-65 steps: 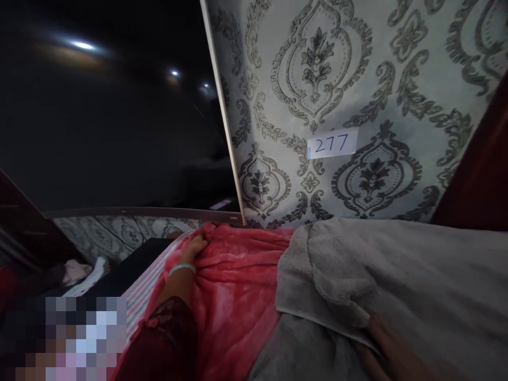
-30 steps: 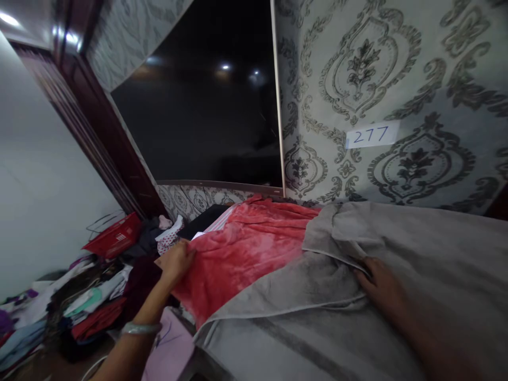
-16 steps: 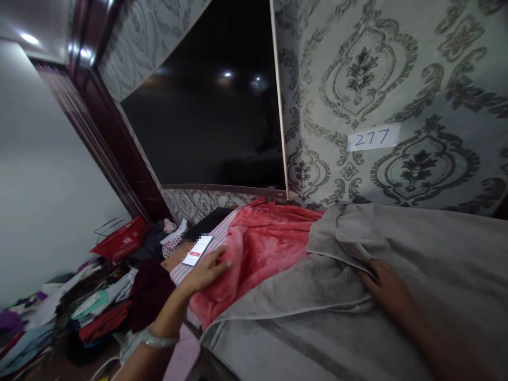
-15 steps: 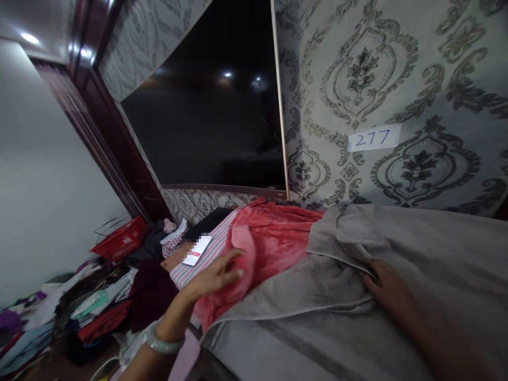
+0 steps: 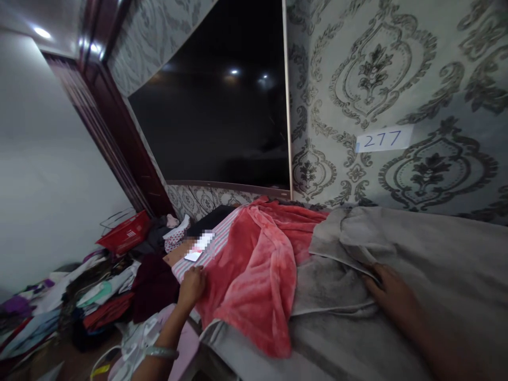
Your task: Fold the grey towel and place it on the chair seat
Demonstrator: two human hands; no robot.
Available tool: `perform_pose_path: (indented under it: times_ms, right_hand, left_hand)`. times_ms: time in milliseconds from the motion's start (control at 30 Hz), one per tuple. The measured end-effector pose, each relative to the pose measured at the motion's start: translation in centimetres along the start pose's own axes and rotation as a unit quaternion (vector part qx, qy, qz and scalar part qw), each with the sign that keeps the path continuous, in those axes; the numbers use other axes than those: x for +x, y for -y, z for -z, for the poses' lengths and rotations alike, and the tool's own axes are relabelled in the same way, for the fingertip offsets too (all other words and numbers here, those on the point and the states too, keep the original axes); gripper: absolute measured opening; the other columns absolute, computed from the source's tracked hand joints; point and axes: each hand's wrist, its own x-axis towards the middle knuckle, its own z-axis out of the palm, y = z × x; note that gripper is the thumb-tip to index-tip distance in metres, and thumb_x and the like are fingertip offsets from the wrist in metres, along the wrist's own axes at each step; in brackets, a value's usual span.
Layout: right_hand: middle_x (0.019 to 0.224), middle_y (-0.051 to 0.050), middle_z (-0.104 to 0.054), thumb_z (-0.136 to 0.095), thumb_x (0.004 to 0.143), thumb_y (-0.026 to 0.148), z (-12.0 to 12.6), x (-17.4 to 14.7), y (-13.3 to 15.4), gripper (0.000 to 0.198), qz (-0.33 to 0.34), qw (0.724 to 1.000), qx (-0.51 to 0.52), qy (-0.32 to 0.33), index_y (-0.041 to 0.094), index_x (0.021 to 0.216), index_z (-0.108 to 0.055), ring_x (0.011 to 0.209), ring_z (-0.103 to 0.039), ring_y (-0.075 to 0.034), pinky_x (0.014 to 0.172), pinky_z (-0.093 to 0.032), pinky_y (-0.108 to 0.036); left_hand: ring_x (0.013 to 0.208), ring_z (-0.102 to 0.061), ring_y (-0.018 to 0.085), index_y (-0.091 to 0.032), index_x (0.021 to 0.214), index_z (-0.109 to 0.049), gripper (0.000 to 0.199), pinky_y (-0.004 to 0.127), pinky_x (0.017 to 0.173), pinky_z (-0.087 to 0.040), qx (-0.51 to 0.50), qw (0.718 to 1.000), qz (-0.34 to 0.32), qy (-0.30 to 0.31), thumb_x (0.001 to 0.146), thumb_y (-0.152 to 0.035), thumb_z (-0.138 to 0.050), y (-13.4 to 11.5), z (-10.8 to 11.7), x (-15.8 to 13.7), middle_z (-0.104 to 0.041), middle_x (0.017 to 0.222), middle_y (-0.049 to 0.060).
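A dark, wide screen hung on the patterned wall, above the thick grey cloth that spread over the right side. A heap of mixed clothes covered the lower left. The red plush cloth lay between, on top of the grey cloth's left part, with a paler flap folded over. Beyond the heap stood a red basket, wire handles raised, dark clothes beside it; what it held could not be seen. Striped cloth showed under the red. The right hand pinched a grey hem between thumb and fingers. The left hand, fingers curled, was at the red cloth's left edge; whether it gripped could not be told. Just beyond it lay a lit phone.
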Motion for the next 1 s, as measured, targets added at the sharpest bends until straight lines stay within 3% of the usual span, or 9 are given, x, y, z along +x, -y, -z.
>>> perform_pose_path:
  times_ms: [100, 233, 400, 500, 567, 667, 800, 867, 1000]
  right_hand:
    - [0.084, -0.010, -0.066, -0.043, 0.078, 0.050, 0.3, 0.0, 0.1, 0.032, 0.001, 1.000, -0.003, 0.004, 0.024, 0.079, -0.060, 0.080, -0.064, -0.028, 0.070, -0.051, -0.039]
    - [0.084, -0.009, -0.067, -0.045, 0.078, 0.049, 0.4, 0.0, 0.1, 0.029, 0.006, 1.000, -0.002, 0.009, 0.024, 0.079, -0.060, 0.080, -0.064, -0.027, 0.070, -0.051, -0.037]
    - [0.085, -0.010, -0.066, -0.044, 0.080, 0.048, 0.0, 0.0, -0.1, 0.030, 0.004, 1.000, 0.003, -0.002, 0.024, 0.082, -0.061, 0.082, -0.063, -0.027, 0.073, -0.051, -0.039]
    - [0.087, -0.010, -0.066, -0.043, 0.080, 0.047, -0.2, 0.1, -0.2, 0.032, 0.001, 1.000, 0.002, -0.004, 0.023, 0.086, -0.062, 0.085, -0.063, -0.028, 0.076, -0.051, -0.039]
    - [0.087, -0.010, -0.065, -0.044, 0.079, 0.046, -0.2, 0.1, -0.1, 0.030, -0.002, 1.000, -0.002, 0.000, 0.022, 0.084, -0.061, 0.085, -0.063, -0.027, 0.076, -0.051, -0.039]
    - [0.086, -0.010, -0.065, -0.044, 0.079, 0.045, -0.2, 0.1, 0.0, 0.027, -0.004, 1.000, -0.005, 0.002, 0.023, 0.082, -0.060, 0.085, -0.063, -0.026, 0.076, -0.050, -0.038]
    - [0.090, -0.010, -0.066, -0.043, 0.080, 0.045, -0.1, 0.0, 0.3, 0.028, -0.012, 1.000, -0.006, -0.003, 0.023, 0.086, -0.059, 0.089, -0.063, -0.027, 0.078, -0.050, -0.039]
    - [0.090, -0.010, -0.066, -0.043, 0.080, 0.046, -0.2, 0.0, 0.3, 0.029, -0.011, 1.000, -0.003, -0.001, 0.023, 0.086, -0.059, 0.090, -0.063, -0.028, 0.080, -0.050, -0.040]
    - [0.089, -0.010, -0.065, -0.042, 0.081, 0.045, -0.2, 0.1, 0.2, 0.029, 0.003, 1.000, 0.006, 0.007, 0.023, 0.085, -0.060, 0.089, -0.062, -0.027, 0.080, -0.050, -0.040]
  left_hand:
    - [0.091, -0.067, 0.023, -0.015, 0.092, -0.065, 0.017, 0.029, 0.081, -0.046, -0.012, 1.000, 0.012, -0.002, 0.092, -0.021, -0.049, 0.1, 0.1, 0.4, -0.071, 0.092, 0.011]
    - [0.100, -0.066, 0.023, -0.016, 0.111, -0.056, 0.025, 0.029, 0.080, -0.045, -0.015, 0.994, 0.071, -0.078, 0.097, -0.021, -0.036, 0.2, 0.8, 0.4, -0.068, 0.110, 0.013]
    - [0.095, -0.069, 0.029, -0.014, 0.104, -0.057, 0.025, 0.033, 0.073, -0.046, 0.052, 0.991, 0.125, 0.008, 0.099, -0.028, -0.037, 1.3, 1.5, -0.7, -0.070, 0.101, 0.014]
    - [0.098, -0.067, 0.032, -0.010, 0.105, -0.059, 0.028, 0.037, 0.077, -0.047, 0.080, 0.990, 0.116, -0.001, 0.097, -0.022, -0.035, 1.0, 2.2, -1.0, -0.066, 0.108, 0.020]
    - [0.103, -0.065, 0.031, -0.010, 0.109, -0.059, 0.027, 0.039, 0.083, -0.049, 0.069, 0.995, 0.063, -0.037, 0.092, -0.017, -0.039, -0.4, 3.2, -1.2, -0.063, 0.116, 0.021]
    - [0.104, -0.064, 0.026, -0.016, 0.112, -0.062, 0.028, 0.037, 0.091, -0.050, -0.072, 0.988, -0.134, -0.031, 0.091, -0.026, -0.047, -4.7, 4.7, -3.2, -0.065, 0.112, 0.015]
    - [0.123, -0.055, 0.029, -0.023, 0.131, -0.057, 0.066, 0.044, 0.107, -0.044, -0.153, 0.894, -0.405, 0.116, 0.075, -0.057, -0.072, -11.2, 4.6, -9.0, -0.058, 0.134, 0.012]
    - [0.131, -0.048, 0.036, -0.021, 0.137, -0.053, 0.083, 0.055, 0.114, -0.034, -0.087, 0.881, -0.440, 0.152, 0.066, -0.055, -0.080, -13.2, 3.0, -11.6, -0.054, 0.140, 0.016]
    - [0.110, -0.062, 0.028, -0.022, 0.113, -0.067, 0.033, 0.045, 0.103, -0.046, -0.126, 0.901, -0.408, 0.076, 0.081, -0.027, -0.061, -13.5, 0.2, -11.6, -0.069, 0.115, 0.009]
